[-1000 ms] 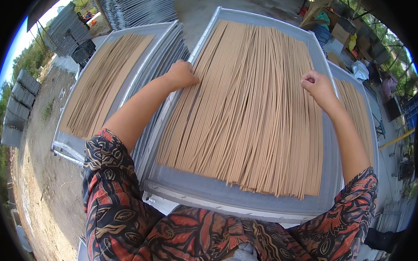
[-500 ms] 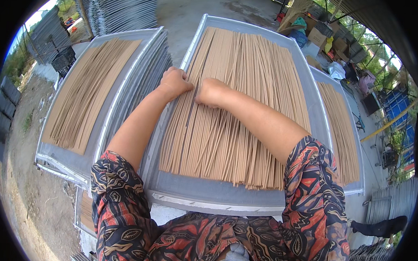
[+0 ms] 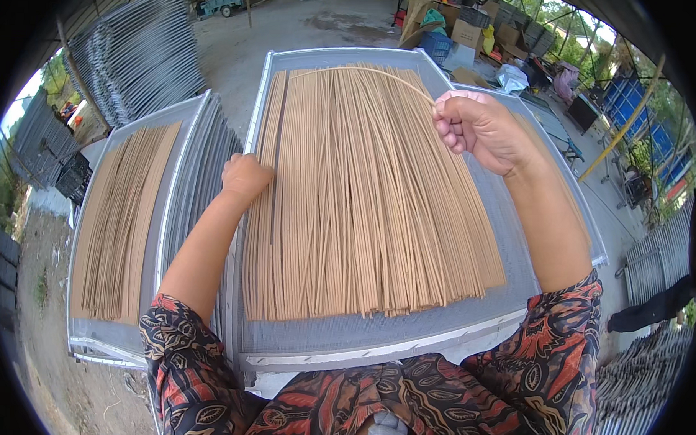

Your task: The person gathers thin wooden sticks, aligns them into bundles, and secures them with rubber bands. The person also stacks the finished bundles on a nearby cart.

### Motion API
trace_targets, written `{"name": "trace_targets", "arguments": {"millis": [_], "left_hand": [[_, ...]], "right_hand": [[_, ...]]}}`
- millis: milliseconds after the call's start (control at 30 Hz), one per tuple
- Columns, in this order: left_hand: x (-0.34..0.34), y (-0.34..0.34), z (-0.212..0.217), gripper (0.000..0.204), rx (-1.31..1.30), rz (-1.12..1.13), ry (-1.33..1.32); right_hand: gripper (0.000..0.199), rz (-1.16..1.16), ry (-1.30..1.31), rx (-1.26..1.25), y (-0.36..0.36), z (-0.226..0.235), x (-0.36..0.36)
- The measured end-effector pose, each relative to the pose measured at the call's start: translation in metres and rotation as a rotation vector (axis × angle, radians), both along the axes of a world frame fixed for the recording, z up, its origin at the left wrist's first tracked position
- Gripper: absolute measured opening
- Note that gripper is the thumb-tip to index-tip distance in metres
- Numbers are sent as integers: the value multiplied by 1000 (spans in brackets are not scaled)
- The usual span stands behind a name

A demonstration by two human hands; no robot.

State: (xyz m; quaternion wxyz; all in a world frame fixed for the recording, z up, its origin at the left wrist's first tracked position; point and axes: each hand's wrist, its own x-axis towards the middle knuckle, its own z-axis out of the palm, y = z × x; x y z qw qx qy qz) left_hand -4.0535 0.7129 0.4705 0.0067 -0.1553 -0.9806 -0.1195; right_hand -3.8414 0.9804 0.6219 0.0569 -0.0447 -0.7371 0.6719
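Long thin tan strands [image 3: 348, 210] lie side by side in a wide layer on a mesh tray [image 3: 297, 344] in front of me. My right hand [image 3: 477, 134] is raised above the tray's far right part. Between its thumb and fingers it pinches the end of one bent tan strand [image 3: 399, 78], which arches leftward over the far ends of the others. My left hand [image 3: 246, 175] rests with curled fingers at the layer's left edge, beside a narrow dark gap between strands. Its fingertips are hidden.
A stack of mesh trays [image 3: 200, 166] stands at the left, its top one bearing more strands [image 3: 126, 217]. Another tray [image 3: 592, 249] adjoins on the right. Behind are a tall tray pile [image 3: 139, 64], a blue crate [image 3: 436, 46] and cardboard boxes [image 3: 468, 34].
My right hand has moved from beside my left hand to the far right, lifting one strand's end. My left hand stays at the layer's left side. The view has shifted.
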Motion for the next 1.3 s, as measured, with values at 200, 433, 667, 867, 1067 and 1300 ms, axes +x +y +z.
{"name": "trace_targets", "arguments": {"millis": [200,433,667,867,1067,1300], "left_hand": [[1,11,13,43,13,-59,11],[-6,20,16,43,66,1,-190],[5,24,28,47,43,21,-284],[-21,11,6,35,256,-46,-244],[-8,28,13,23,371,-29,-446],[-7,20,14,25,579,-63,-622]], "right_hand": [[6,-432,134,49,99,-23,62],[15,-598,-161,524,208,-108,56],[27,-643,-478,1210,200,-121,49],[32,-816,-471,945,191,-111,31],[37,-501,-445,962,145,-114,35],[53,-460,-480,760,132,-137,-3]]}}
